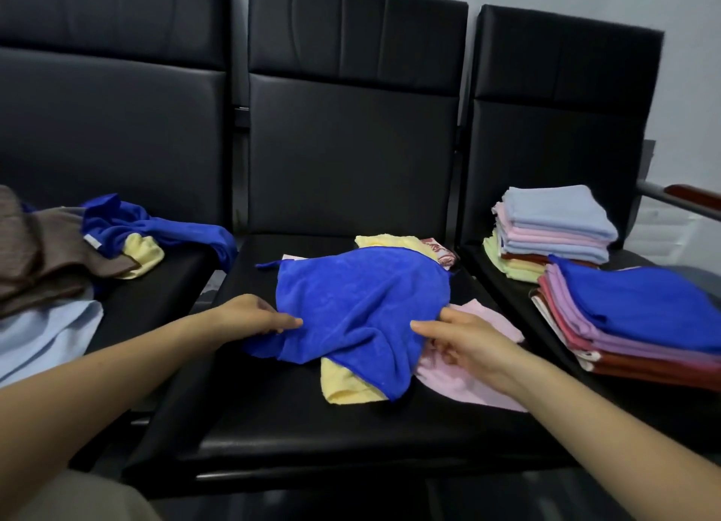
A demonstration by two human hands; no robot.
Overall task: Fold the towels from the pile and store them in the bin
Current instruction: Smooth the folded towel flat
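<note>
While your left hand (255, 317) pinches the near-left edge of the blue towel (359, 306) and your right hand (464, 341) grips its near-right edge, it lies rumpled over yellow (345, 384) and pink (460, 380) towels on the middle seat (312, 442), whose front stays bare; folded stacks (624, 317) fill the right seat.

The blue towel (359, 302) at frame centre covers most of a yellow towel (345, 384) and part of a pink towel (468, 372); a patterned cloth (443, 253) barely peeks out behind it. The left edge cuts off the brown cloth (35, 255) and pale blue cloth (43, 337); the right edge crops the near folded stack (640, 325)
</note>
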